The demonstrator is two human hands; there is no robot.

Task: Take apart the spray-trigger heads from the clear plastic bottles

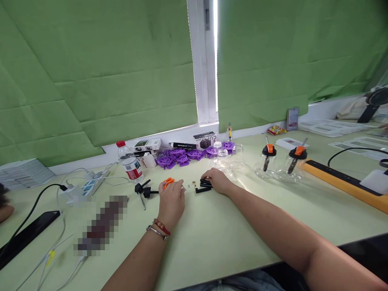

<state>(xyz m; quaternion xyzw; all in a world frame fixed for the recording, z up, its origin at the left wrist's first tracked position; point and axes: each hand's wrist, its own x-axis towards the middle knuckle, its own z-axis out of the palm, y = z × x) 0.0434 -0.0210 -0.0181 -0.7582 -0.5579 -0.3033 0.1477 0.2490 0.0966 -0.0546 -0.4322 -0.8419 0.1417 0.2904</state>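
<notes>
Your left hand (171, 200) pinches the orange part (167, 182). Your right hand (216, 180) rests with its fingers pressed together on the black pieces (203, 186), at its nine o'clock. Leave the small screws (190, 186) between them undisturbed on the counter (212, 234).

Water bottle (129, 161): clear, red cap, red-and-white label.
Right of bottle: purple parts (188, 155); further right, clear jars (268, 159), black lids, orange clips; beyond those, yellow-orange strip (342, 182).
In front of bottle: black pegs (142, 189), orange piece (168, 182), black pieces (203, 186); nearer, bracelets (159, 228) red, silver.
Under bottle: table (212, 242) pale green, plain.
Behind bottle: blinds (91, 60) green, plain; window frame (203, 60) white.
</notes>
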